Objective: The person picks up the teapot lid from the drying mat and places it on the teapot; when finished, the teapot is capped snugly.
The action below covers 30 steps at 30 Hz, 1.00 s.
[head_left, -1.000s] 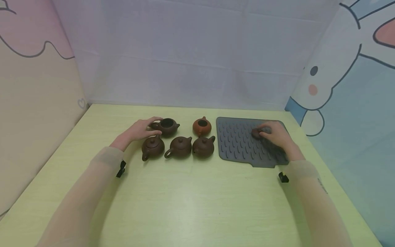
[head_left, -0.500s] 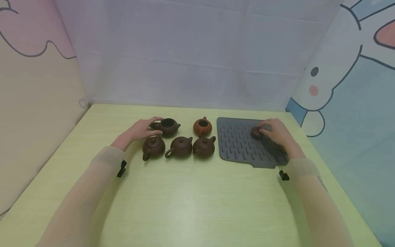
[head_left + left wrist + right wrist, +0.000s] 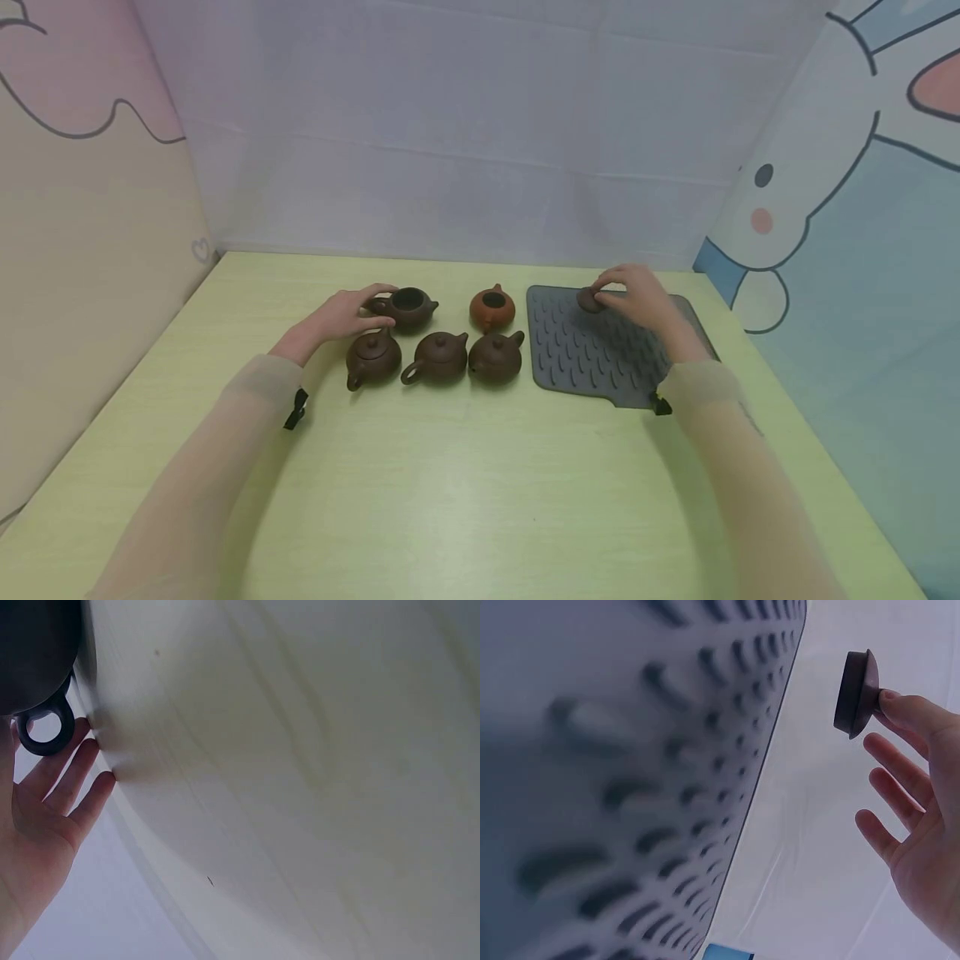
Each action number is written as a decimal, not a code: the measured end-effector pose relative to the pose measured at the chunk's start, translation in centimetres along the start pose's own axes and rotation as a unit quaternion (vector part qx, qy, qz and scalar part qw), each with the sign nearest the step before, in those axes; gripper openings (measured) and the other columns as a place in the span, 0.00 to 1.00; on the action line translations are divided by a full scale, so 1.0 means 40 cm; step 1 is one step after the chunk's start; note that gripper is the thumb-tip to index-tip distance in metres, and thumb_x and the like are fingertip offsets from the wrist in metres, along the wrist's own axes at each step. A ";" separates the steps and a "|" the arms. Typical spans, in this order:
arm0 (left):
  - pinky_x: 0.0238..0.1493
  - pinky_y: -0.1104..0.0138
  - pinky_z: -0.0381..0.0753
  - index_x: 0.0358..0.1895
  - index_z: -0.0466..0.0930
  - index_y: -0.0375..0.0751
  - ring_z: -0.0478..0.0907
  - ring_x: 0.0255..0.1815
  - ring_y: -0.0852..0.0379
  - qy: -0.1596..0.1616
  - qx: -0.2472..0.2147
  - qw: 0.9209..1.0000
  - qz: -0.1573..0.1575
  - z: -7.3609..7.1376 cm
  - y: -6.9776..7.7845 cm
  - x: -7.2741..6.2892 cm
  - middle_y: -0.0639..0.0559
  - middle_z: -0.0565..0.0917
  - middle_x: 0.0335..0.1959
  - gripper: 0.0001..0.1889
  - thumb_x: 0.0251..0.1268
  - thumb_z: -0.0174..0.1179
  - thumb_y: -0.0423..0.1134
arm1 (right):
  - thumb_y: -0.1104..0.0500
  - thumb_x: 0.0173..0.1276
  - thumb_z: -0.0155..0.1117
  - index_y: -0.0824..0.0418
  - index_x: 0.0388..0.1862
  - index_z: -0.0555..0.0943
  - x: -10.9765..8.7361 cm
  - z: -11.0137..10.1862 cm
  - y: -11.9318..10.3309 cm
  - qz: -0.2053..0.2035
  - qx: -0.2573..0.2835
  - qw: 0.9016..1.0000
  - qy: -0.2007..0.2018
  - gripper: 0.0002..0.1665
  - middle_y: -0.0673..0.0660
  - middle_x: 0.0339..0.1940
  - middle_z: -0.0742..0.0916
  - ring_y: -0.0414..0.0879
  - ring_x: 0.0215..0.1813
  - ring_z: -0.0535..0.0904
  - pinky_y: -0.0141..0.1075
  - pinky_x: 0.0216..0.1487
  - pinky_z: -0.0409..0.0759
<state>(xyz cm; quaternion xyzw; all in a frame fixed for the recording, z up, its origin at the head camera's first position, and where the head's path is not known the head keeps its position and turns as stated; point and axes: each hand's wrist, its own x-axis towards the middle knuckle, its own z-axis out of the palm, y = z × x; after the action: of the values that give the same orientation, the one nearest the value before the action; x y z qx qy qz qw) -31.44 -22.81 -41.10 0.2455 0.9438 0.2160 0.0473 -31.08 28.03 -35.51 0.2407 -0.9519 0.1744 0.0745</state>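
My right hand (image 3: 641,298) pinches the knob of a dark brown teapot lid (image 3: 590,300) above the grey mat. In the right wrist view that lid (image 3: 855,694) hangs tilted on edge between thumb and fingertip, the other fingers loose. My left hand (image 3: 345,313) lies beside a lidless dark teapot (image 3: 411,311), thumb and index finger spread on either side of its handle. The left wrist view has a teapot handle (image 3: 46,750) in front of my fingers (image 3: 71,780), which reach straight to the tabletop; the thumb is hidden there.
A lidless orange-brown teapot (image 3: 491,310) stands right of the dark one. Nearer me are three lidded brown teapots: left (image 3: 372,360), middle (image 3: 441,360) and right (image 3: 495,360). The grey mat (image 3: 562,358) has raised nubs. A cloth backdrop rises behind the table.
My right hand has lifted the lid and carried it left and toward the back of the mat. The left hand and the teapots keep their places.
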 end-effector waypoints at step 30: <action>0.62 0.41 0.74 0.74 0.61 0.55 0.76 0.63 0.33 -0.004 -0.003 1.000 0.000 0.001 0.003 0.001 0.38 0.77 0.67 0.35 0.67 0.61 0.57 | 0.53 0.70 0.65 0.56 0.48 0.87 0.272 0.060 -0.320 -0.122 -0.008 0.992 -0.020 0.12 0.56 0.55 0.87 0.53 0.62 0.79 0.48 0.71 0.68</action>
<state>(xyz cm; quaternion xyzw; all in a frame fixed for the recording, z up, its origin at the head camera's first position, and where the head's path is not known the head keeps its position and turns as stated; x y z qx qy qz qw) -31.40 -22.68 -41.08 0.2462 0.9429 0.2184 0.0515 -34.52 11.90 -31.49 0.3579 -0.9181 0.1512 0.0785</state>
